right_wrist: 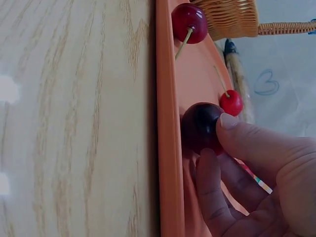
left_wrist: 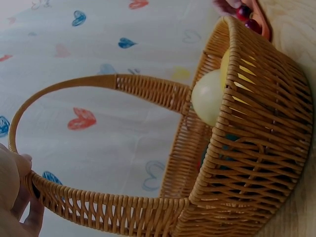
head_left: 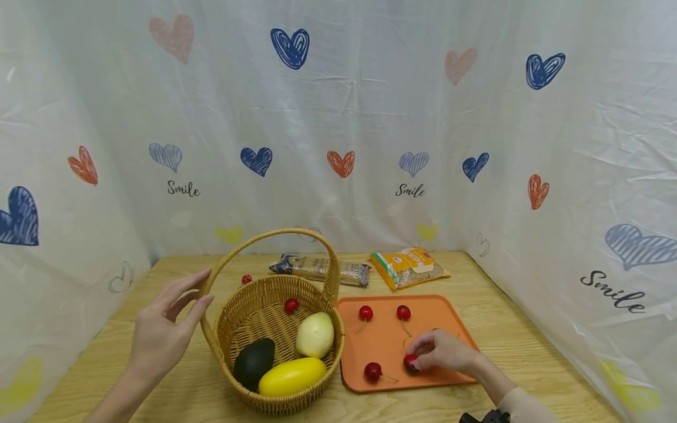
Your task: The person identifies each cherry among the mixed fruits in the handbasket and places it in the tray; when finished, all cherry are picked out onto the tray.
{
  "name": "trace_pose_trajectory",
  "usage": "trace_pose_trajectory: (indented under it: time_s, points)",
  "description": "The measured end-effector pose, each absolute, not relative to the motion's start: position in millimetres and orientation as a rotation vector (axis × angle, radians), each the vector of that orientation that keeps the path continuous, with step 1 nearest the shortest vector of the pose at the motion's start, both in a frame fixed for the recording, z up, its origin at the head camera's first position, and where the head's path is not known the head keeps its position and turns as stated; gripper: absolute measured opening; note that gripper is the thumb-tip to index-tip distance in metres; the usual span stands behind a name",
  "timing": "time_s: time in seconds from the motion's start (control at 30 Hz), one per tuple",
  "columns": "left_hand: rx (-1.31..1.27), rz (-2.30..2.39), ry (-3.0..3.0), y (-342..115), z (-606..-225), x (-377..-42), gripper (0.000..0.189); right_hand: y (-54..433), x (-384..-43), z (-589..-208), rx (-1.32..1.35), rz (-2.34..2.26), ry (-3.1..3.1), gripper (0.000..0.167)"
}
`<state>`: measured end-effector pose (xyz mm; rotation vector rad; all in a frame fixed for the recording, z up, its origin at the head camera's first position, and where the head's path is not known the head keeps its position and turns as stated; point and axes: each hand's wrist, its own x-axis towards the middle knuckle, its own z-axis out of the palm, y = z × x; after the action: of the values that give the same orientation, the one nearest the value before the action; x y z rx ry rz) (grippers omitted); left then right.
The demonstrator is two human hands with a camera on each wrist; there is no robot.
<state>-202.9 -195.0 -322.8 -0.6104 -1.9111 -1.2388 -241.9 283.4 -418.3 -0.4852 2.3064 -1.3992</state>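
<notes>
My left hand [head_left: 161, 329] pinches one side of the arched handle [left_wrist: 108, 207] of a wicker basket [head_left: 282, 405]. Inside the basket lie a dark green avocado [head_left: 254, 363], a yellow oval fruit [head_left: 292, 377], a pale yellow-green round fruit or onion [head_left: 315, 335] and a red cherry [head_left: 291, 305]. Over the orange tray [head_left: 381, 338], my right hand [head_left: 441, 351] pinches a dark red cherry [right_wrist: 201, 126] between thumb and fingers. Around it on the tray are cherries with stems, one at the front [head_left: 372, 371] and two farther back [head_left: 365, 313]. Part of the tray is hidden behind the right hand.
Behind the basket lies a long packet of noodles or pasta [head_left: 319, 268]. An orange-and-clear food bag [head_left: 409, 267] lies behind the tray. A small red item [head_left: 246, 279] sits left of the noodle packet. Heart-printed curtains [head_left: 338, 129] enclose the wooden table [head_left: 529, 376].
</notes>
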Motion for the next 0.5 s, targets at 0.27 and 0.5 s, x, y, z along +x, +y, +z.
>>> trace_pose_trajectory:
  time_s: [0.27,0.5]
  points:
    - [-0.605,-1.248,-1.906,-194.7,-322.4,-202.9,0.052,284.3,-240.4,-417.9,-0.471,-1.407,2.307,0.022]
    - [-0.623,-1.231,-1.917,-195.3,-321.4,-202.8,0.052,286.0,-240.6,-419.1,-0.47,-1.428,2.295,0.025]
